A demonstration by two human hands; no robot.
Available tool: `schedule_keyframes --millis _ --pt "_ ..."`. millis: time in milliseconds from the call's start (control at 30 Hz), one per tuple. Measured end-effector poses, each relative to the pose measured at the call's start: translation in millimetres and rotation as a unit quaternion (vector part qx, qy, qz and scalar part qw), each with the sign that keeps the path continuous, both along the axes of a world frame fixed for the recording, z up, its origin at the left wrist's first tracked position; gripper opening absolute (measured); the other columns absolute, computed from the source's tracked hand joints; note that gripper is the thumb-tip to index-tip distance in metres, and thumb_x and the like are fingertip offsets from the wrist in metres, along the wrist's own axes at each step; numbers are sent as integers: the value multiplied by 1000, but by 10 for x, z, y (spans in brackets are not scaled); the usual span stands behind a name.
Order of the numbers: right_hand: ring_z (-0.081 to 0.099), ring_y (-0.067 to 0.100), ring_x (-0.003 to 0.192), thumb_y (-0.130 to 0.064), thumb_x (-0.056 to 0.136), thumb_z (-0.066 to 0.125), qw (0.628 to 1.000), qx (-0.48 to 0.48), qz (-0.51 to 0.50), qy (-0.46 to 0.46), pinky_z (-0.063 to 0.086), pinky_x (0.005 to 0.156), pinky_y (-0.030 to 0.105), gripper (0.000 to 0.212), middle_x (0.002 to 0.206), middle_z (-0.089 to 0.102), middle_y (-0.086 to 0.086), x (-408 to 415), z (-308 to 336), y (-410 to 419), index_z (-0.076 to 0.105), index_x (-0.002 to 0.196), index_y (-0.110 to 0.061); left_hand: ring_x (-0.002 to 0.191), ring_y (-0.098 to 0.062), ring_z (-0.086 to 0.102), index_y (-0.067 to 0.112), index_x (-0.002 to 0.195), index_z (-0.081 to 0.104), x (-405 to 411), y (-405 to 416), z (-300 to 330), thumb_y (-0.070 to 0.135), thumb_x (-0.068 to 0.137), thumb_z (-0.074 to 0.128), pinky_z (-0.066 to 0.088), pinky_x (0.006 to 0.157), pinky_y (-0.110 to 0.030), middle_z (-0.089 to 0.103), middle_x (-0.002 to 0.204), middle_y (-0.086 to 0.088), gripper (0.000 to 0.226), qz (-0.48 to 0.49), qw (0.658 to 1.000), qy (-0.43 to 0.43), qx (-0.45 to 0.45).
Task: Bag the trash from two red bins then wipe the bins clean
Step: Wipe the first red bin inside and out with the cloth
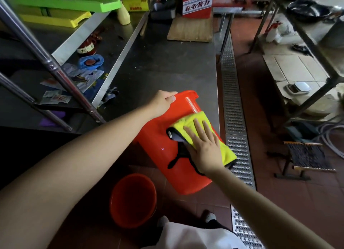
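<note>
Head view: left hand (163,102) gripping red bin (167,155) rim, right hand (202,146) flat on cloth (193,120).

A commercial kitchen is showing itself here: a long stainless steel worktable (167,66) is running down the middle, a perforated metal floor drain (232,103) is stretching alongside it over red tile floor (247,49), and metal racks are carrying a dark wok (307,11) and sauce jars (87,47).

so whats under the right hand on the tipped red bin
A folded yellow cloth with black edging, pressed flat by the right hand against the side of the red bin. The bin surface beneath the cloth is covered, so its cleanliness can't be seen.
</note>
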State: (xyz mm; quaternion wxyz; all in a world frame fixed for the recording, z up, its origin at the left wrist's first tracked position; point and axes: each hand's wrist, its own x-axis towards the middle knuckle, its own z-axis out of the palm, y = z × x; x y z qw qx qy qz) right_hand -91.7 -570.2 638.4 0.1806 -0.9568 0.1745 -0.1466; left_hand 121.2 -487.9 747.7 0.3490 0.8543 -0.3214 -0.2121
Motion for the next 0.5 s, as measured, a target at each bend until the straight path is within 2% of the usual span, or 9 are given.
schedule_keyframes --millis 67,133,200,267,367,500 --pt "9 24 155 -61 99 38 999 33 -9 8 27 116 53 55 166 18 -6 403 139 -93 36 151 -42 124 -6 50 18 136 58 77 108 -38 21 101 53 34 100 -12 57 138 0 35 7 1000 19 -19" --pt "7 22 155 -60 100 40 998 64 -10 15 24 118 52 56 167 17 -7 737 252 -166 34 152 -42 116 0 51 19 133 61 128 173 -88 13 100 51 35 88 -2 60 134 2 35 15 999 25 -26" --pt "7 21 155 -59 100 41 997 69 -3 22 23 118 52 56 167 16 -7 893 307 -173 34 153 -41 111 1 54 21 131 62 159 221 -139 7 99 47 37 80 1 63 129 2 38 26 999 23 -28" --pt "8 22 155 -58 101 40 999 48 7 15 24 118 51 56 167 17 -7 807 294 -107 34 153 -40 112 -1 56 22 130 63 171 280 -179 11 99 50 41 85 -5 64 129 2 35 25 999 23 -34" --pt "14 26 154 -56 102 38 999 -11 47 -14 31 115 51 54 165 23 -3 292 107 16 39 152 -38 121 -7 56 26 129 64 186 366 -249 27 98 56 42 104 -22 62 131 5 32 21 999 -10 -33" --pt "18 34 153 -43 100 52 994 -61 75 -48 36 111 52 54 164 26 5 -554 -294 46 43 151 -28 125 -10 54 32 132 59 132 433 -282 34 99 52 41 105 -27 60 135 8 34 15 999 4 -35"
